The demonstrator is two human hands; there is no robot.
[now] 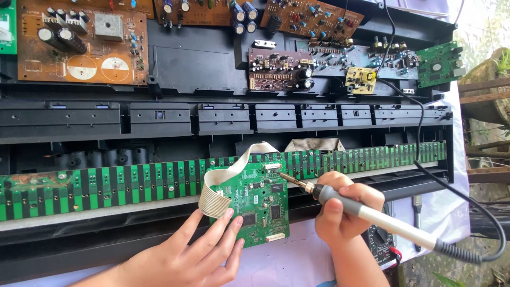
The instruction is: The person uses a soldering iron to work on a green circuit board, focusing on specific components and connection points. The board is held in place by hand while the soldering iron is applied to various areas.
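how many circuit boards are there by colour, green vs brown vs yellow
green boards: 4 (small board under left hand, long strip, top-right board, top-left edge)
brown boards: 4 (largest)
yellow board: 1
total: 9

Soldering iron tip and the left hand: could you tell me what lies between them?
In the head view, the small green board lies between the tip and the left hand.

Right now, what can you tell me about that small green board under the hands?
The small green board is a roughly square circuit board carrying black chips and tiny parts. It lies tilted on the long green strip. A pale ribbon cable loops into its top edge. The left hand presses its lower left corner; the soldering iron, in the right hand, touches its upper right.
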